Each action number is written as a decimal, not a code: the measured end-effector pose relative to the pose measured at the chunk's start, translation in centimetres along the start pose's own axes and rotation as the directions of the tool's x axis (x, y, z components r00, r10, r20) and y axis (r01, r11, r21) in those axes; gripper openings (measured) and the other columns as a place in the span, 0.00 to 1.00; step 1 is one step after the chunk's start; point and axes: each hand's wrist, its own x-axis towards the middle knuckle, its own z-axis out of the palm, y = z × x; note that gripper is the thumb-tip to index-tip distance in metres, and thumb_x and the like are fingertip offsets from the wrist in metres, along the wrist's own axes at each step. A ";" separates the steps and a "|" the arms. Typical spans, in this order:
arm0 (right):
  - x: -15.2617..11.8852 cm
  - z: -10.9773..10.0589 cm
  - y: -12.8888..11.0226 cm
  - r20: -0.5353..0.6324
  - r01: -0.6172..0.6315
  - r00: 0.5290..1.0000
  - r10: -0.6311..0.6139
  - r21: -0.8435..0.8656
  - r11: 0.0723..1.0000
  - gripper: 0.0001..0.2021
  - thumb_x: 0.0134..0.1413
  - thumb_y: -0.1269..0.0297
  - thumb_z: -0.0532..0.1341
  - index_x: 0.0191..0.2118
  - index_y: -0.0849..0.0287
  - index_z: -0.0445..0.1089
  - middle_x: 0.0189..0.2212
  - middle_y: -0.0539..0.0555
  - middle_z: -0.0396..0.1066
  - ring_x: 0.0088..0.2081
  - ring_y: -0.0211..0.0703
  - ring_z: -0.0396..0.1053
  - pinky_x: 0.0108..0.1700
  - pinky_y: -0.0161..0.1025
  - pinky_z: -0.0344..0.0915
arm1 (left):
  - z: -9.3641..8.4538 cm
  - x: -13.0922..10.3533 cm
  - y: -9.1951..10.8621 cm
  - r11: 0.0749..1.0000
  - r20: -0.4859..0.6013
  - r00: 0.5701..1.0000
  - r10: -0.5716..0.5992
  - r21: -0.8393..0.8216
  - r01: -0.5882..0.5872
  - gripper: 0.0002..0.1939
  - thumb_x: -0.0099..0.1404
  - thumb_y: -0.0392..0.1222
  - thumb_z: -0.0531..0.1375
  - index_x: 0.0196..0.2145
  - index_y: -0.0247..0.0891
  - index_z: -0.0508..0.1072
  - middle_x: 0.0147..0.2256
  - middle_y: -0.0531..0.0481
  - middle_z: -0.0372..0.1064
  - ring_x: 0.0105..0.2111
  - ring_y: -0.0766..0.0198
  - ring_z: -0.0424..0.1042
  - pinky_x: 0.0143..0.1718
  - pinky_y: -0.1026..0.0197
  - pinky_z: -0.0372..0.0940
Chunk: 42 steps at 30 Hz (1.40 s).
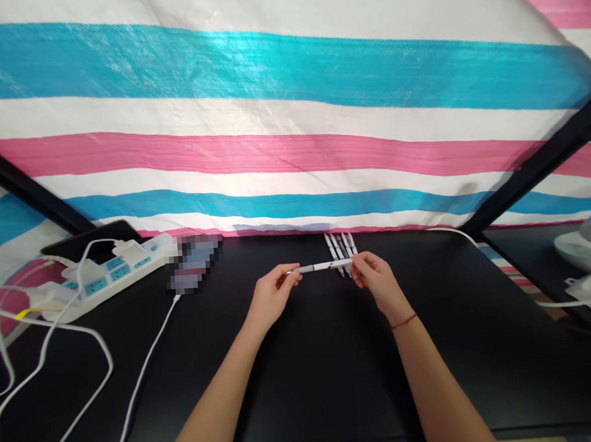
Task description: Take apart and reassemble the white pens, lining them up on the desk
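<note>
A white pen (321, 267) is held level above the black table by both hands. My left hand (272, 290) pinches its tip end, and my right hand (376, 279) grips the other end between thumb and fingers. Just behind, several similar white pens (332, 247) lie side by side near the table's back edge; the held pen and my right hand cover part of them. A thin red string circles my right wrist.
The black table (315, 380) backs onto a striped sheet (282, 162). At left are a white power strip (123, 277) with plugs, loose white cables (102, 339), a dark tablet-like object (94, 240) and a blurred phone (195, 264) on a cable. Black frame posts (532, 166) slant at both sides.
</note>
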 end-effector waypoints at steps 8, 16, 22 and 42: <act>0.0 0.1 -0.2 -0.058 -0.016 0.998 0.013 -0.040 0.999 0.16 0.50 0.50 0.60 0.27 0.61 0.67 0.19 0.48 0.64 0.17 0.31 0.55 0.18 0.32 0.51 | 0.0 0.0 -0.2 1.000 -0.013 1.000 0.005 -0.018 -0.005 0.17 0.60 0.50 0.56 0.42 0.37 0.73 0.32 0.47 0.74 0.32 0.63 0.72 0.38 0.60 0.66; 0.1 0.0 0.0 -0.065 0.035 0.997 -0.037 -0.038 0.999 0.16 0.48 0.51 0.62 0.32 0.60 0.69 0.17 0.47 0.63 0.17 0.32 0.56 0.19 0.32 0.52 | 0.0 0.1 -0.4 0.999 -0.013 1.000 -0.012 -0.047 0.012 0.19 0.60 0.51 0.56 0.43 0.36 0.72 0.33 0.47 0.74 0.33 0.62 0.72 0.39 0.59 0.67; 0.0 0.1 0.0 -0.022 0.049 0.998 -0.051 -0.080 0.996 0.16 0.49 0.50 0.61 0.27 0.61 0.67 0.16 0.47 0.62 0.16 0.32 0.55 0.19 0.32 0.51 | 0.1 0.1 -0.4 0.998 -0.016 1.000 -0.022 -0.058 0.021 0.19 0.60 0.51 0.56 0.43 0.36 0.72 0.33 0.46 0.74 0.33 0.62 0.72 0.40 0.58 0.67; 0.4 0.2 0.6 -0.089 0.141 0.986 -0.144 -0.042 0.989 0.14 0.49 0.53 0.61 0.34 0.59 0.68 0.19 0.48 0.65 0.19 0.34 0.57 0.20 0.33 0.55 | 0.5 0.2 -0.7 0.998 -0.036 0.999 -0.036 -0.051 0.034 0.20 0.59 0.53 0.56 0.42 0.36 0.72 0.31 0.46 0.73 0.33 0.61 0.72 0.38 0.58 0.66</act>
